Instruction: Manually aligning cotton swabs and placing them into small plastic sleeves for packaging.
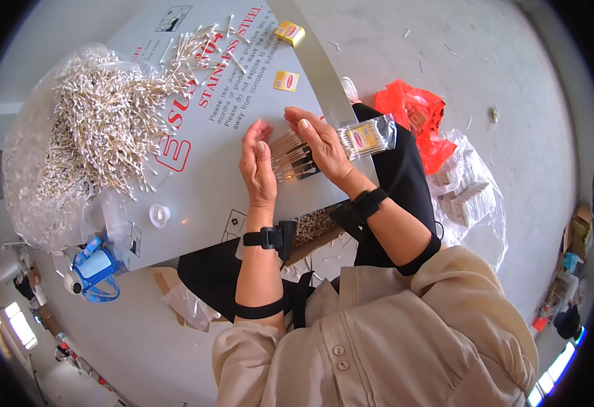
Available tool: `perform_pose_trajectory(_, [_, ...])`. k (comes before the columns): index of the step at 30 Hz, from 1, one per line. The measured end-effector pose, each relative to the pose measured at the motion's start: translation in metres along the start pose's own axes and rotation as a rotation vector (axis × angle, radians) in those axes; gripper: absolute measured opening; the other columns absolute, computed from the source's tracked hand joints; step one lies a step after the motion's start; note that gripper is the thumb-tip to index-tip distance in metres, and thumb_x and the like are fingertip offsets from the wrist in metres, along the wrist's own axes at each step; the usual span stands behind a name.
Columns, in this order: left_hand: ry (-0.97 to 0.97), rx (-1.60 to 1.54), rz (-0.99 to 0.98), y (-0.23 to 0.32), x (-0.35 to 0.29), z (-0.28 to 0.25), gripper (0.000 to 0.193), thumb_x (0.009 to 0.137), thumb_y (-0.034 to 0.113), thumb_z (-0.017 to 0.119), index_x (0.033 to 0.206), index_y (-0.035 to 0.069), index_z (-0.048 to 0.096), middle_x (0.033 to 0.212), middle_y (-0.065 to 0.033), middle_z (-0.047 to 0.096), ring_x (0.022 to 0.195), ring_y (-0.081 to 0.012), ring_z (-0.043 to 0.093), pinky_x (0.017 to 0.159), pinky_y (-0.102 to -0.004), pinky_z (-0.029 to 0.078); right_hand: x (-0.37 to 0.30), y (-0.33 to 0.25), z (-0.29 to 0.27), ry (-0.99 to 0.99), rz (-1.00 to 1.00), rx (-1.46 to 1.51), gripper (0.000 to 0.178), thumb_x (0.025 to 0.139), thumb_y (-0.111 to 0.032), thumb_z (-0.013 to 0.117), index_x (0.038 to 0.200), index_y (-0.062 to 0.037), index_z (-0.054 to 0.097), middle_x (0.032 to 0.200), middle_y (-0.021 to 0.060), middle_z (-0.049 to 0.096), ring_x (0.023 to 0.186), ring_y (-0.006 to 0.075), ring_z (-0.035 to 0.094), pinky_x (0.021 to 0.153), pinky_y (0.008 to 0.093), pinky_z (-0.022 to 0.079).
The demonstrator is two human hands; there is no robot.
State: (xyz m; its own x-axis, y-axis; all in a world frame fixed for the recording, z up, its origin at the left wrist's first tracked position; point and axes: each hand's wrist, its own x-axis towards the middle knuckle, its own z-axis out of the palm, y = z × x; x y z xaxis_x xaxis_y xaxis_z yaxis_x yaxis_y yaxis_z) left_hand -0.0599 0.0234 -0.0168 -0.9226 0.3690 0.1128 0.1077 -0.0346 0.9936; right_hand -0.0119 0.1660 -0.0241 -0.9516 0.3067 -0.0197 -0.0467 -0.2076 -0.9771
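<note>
My left hand (259,163) and my right hand (324,149) face each other near the table's right edge. Between the palms lies a loose row of cotton swabs (289,154), its ends close to both hands. My fingers are mostly stretched out, not wrapped round the swabs. Under the swabs shows a dark patch (305,167) that I cannot make out. Just right of my right hand is a clear bag of cotton swabs (378,137) with a yellow label card. Two small yellow packets or cards (286,81) (289,33) lie farther up the table.
A large clear bag (22,183) spills a heap of cotton swabs (100,122) on the metal table (202,197). A small clear lid (159,216) sits nearby; a blue bottle (95,264) is at the left edge. Red (412,112) and clear bags (470,203) stand at right.
</note>
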Motion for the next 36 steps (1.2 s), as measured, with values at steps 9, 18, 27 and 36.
perform_pose_trajectory(9, [-0.237,1.25,0.106,0.01,-0.046,0.02,0.077,0.091,0.046,0.056,0.146,-0.001,0.03,0.154,-0.0202,0.027,0.145,-0.035,0.021,0.114,-0.0571,0.015,-0.021,-0.002,-0.001,0.106,0.035,0.224,0.048,0.105,-0.031,0.041,0.136,0.0049,0.047,0.14,0.0145,0.047,0.132,0.0222,0.044,0.113,0.0338,0.033])
perform_pose_trajectory(18, [-0.346,1.278,0.117,0.009,-0.038,0.01,0.076,0.095,0.046,0.047,0.149,0.0,0.022,0.157,-0.0213,0.019,0.147,-0.0359,0.015,0.116,-0.0559,0.01,-0.045,-0.006,0.005,0.202,-0.077,-0.037,0.046,0.104,-0.032,0.042,0.136,0.0015,0.048,0.146,0.0116,0.042,0.134,0.0188,0.04,0.112,0.0323,0.033])
perform_pose_trajectory(27, [0.22,0.151,0.031,0.0,-0.03,0.018,0.077,0.102,0.05,0.033,0.152,-0.002,0.007,0.159,-0.0207,0.004,0.148,-0.0308,0.008,0.119,-0.0423,0.011,-0.028,0.0,0.006,0.202,-0.094,-0.029,0.046,0.104,-0.031,0.042,0.134,0.0021,0.049,0.148,0.0154,0.04,0.142,0.026,0.03,0.115,0.0367,0.023])
perform_pose_trajectory(36, [0.211,-0.133,0.028,-0.007,-0.011,0.015,0.074,0.102,0.049,0.031,0.15,-0.005,0.016,0.156,-0.0223,0.019,0.146,-0.0307,0.018,0.119,-0.0423,0.015,-0.033,0.003,0.008,0.196,-0.107,-0.031,0.05,0.105,-0.034,0.04,0.138,0.0025,0.045,0.15,0.0114,0.036,0.137,0.0187,0.036,0.114,0.0314,0.029])
